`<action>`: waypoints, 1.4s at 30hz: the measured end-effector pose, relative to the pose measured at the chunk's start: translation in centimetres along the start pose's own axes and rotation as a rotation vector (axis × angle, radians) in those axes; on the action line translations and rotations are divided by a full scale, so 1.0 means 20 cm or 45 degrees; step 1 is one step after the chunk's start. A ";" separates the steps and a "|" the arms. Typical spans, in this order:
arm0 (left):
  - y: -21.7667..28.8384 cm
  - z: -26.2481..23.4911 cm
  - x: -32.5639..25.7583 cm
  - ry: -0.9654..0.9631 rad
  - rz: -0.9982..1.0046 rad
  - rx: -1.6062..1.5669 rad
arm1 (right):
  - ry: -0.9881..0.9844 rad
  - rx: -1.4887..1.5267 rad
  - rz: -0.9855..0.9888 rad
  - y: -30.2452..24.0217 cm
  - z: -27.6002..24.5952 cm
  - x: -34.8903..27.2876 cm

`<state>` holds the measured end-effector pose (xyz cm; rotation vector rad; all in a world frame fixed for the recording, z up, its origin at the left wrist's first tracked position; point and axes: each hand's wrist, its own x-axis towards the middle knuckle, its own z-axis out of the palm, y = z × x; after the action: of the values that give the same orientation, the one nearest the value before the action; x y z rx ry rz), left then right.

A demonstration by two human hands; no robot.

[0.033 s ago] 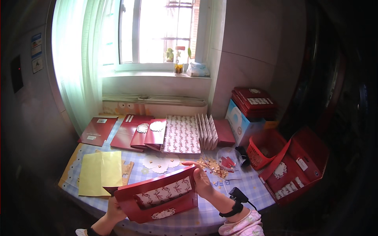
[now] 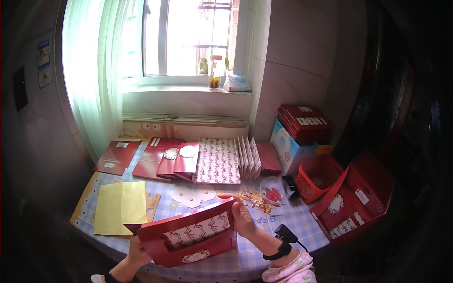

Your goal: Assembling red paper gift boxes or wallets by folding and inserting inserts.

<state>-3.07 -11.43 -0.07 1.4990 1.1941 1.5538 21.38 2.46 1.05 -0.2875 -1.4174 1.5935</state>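
Note:
Tilted above the near part of the table is a dark red cardboard folder (image 2: 219,244). A patterned panel (image 2: 200,231) of white with red sprigs shows in its cut-out, and a white ornate label (image 2: 195,256) sits below that. My left hand (image 2: 137,253) grips the folder's lower left end, with most of its fingers hidden behind the card. At the upper right corner, my right hand (image 2: 244,220) curls round the edge, its fingers reaching over the top. Behind the folder lie white scalloped labels (image 2: 191,196) and small tan pieces (image 2: 257,202).
Yellow paper (image 2: 120,207) lies at left. Red folders (image 2: 153,160), a stack of patterned sheets (image 2: 218,160) and zigzag-folded patterned paper (image 2: 246,158) line the back. At right stand a clear bowl (image 2: 274,190), a red basket (image 2: 311,184), an open red box (image 2: 347,219) and a blue-white carton (image 2: 288,146).

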 end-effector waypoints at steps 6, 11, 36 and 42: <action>0.01 0.00 0.04 -0.049 -0.031 -0.063 | 0.004 -0.066 -0.003 -0.02 0.00 0.03; -0.03 -0.01 0.04 -0.117 -0.022 -0.178 | 0.025 -0.106 -0.022 -0.02 0.01 0.02; 0.04 -0.01 0.12 -0.306 -0.129 -0.334 | 0.247 -0.481 -0.183 0.07 -0.03 0.02; -0.02 -0.04 0.09 -0.265 -0.217 -0.250 | 0.280 -0.558 -0.220 0.05 -0.02 0.01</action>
<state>-4.16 -9.81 0.31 1.3562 0.9925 1.3253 21.09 2.99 0.08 -0.5623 -1.5604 1.0668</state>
